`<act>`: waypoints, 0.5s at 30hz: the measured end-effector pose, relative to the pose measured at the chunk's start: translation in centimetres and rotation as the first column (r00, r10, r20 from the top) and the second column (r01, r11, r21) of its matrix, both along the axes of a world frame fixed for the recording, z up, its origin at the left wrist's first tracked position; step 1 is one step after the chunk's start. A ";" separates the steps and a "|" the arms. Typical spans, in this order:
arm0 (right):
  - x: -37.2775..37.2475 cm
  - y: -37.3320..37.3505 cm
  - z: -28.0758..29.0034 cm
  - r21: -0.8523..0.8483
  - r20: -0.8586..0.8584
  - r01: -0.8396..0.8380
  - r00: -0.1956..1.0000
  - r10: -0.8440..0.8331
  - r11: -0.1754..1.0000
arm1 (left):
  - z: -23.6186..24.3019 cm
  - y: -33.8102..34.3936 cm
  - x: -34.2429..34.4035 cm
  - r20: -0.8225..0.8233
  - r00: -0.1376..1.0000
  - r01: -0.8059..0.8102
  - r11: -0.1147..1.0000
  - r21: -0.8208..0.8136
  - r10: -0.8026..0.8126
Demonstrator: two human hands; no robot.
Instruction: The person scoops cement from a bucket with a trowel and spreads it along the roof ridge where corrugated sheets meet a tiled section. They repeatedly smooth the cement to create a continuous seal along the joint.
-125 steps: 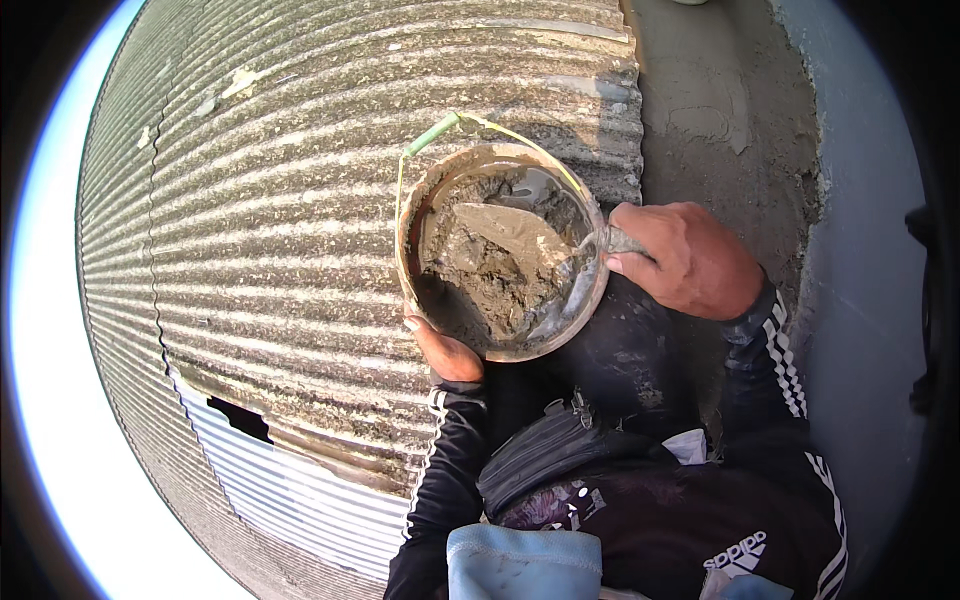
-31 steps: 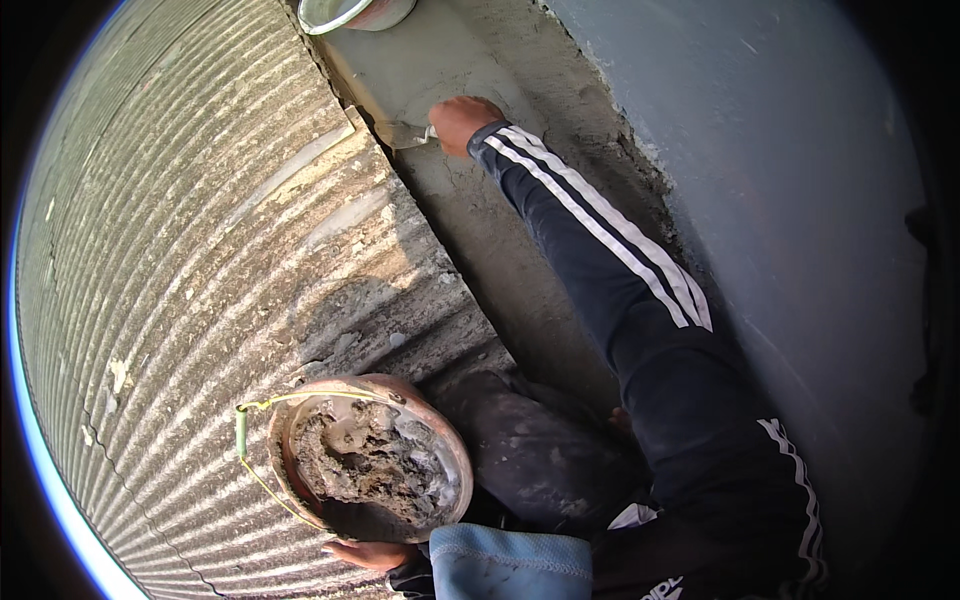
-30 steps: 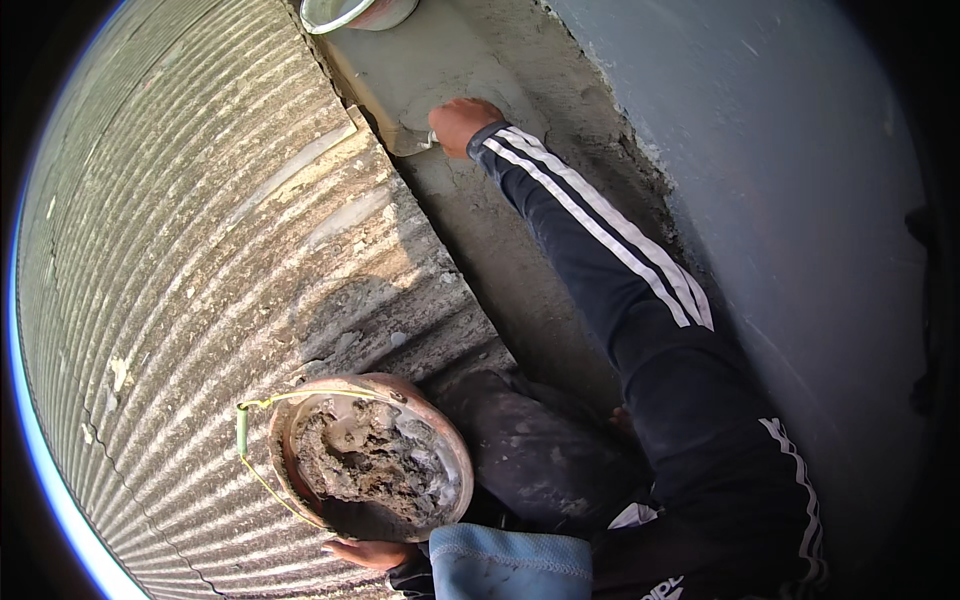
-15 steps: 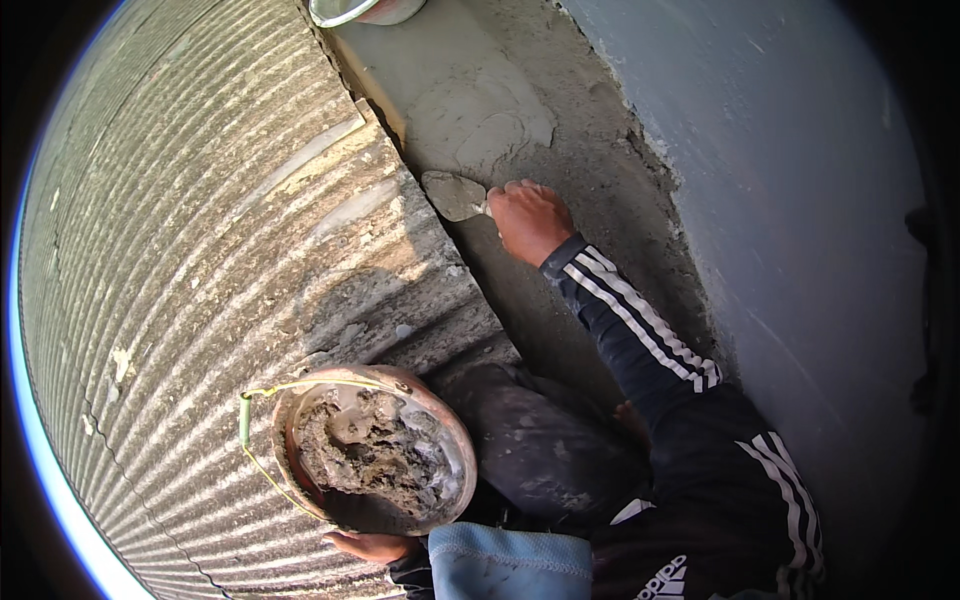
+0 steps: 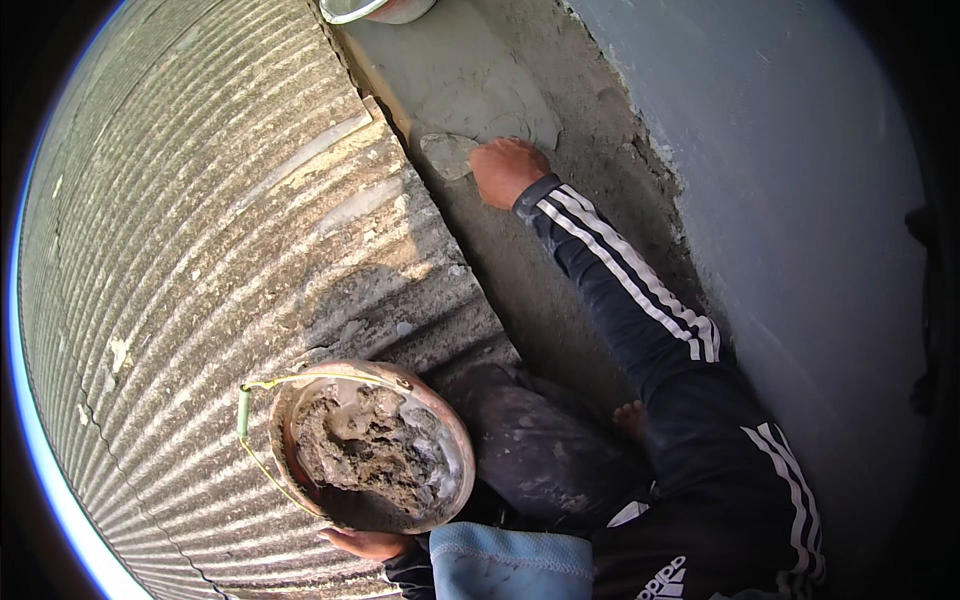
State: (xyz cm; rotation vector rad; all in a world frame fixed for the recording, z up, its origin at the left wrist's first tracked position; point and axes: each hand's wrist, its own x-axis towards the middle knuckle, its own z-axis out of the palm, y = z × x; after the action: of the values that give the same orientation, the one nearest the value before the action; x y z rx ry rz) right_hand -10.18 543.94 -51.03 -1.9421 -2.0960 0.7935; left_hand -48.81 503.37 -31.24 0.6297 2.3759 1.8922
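My right hand (image 5: 508, 172) is closed around the handle of a trowel (image 5: 447, 155), whose mortar-coated blade points left. The blade lies at the near edge of a smooth patch of wet grey mortar (image 5: 470, 80), close to the roof edge. At the lower left, my left hand (image 5: 368, 543) holds a bucket (image 5: 462, 450) from its near side, with part of the hand hidden beneath it. The bucket is tilted toward me and contains lumpy brown-grey mortar (image 5: 365, 445). Its wire handle with a green grip (image 5: 243, 412) hangs over the left side.
Corrugated roofing sheets (image 5: 200, 260) cover the left side, their edge running beside the rough cement strip (image 5: 530, 290). A smooth grey wall (image 5: 790, 230) rises on the right. Another bucket (image 5: 400, 10) stands at the far end of the mortar. My bent leg (image 5: 530, 440) is beside the held bucket.
My right hand and the trowel have moved farther away and slightly left, onto the edge of the wet mortar. The bucket and my left hand have barely shifted.
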 end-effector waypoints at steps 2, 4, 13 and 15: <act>0.3 1.6 0.4 0.066 -0.101 0.059 0.994 -0.052 0.996 | -0.1 0.1 -0.2 -0.049 0.999 -0.014 1.000 -0.007 0.013; 0.2 5.1 0.7 -0.033 -0.136 0.016 0.990 -0.020 0.999 | 0.0 0.1 -0.3 -0.121 0.992 -0.026 0.999 -0.025 0.023; -2.3 -5.7 -4.3 -0.043 -0.120 -0.013 0.993 0.007 0.999 | -0.2 -0.2 0.1 -0.156 0.986 -0.064 0.996 -0.055 0.055; -3.5 -9.6 -4.7 0.037 -0.088 0.041 0.995 -0.038 0.998 | 0.2 0.3 -0.4 -0.314 0.949 -0.039 0.986 -0.165 -0.016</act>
State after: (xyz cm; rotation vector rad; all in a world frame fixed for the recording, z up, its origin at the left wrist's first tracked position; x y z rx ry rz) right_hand -13.63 534.33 -55.70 -1.8875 -2.0019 0.8082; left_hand -49.18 503.64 -31.07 0.9684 2.6972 1.6750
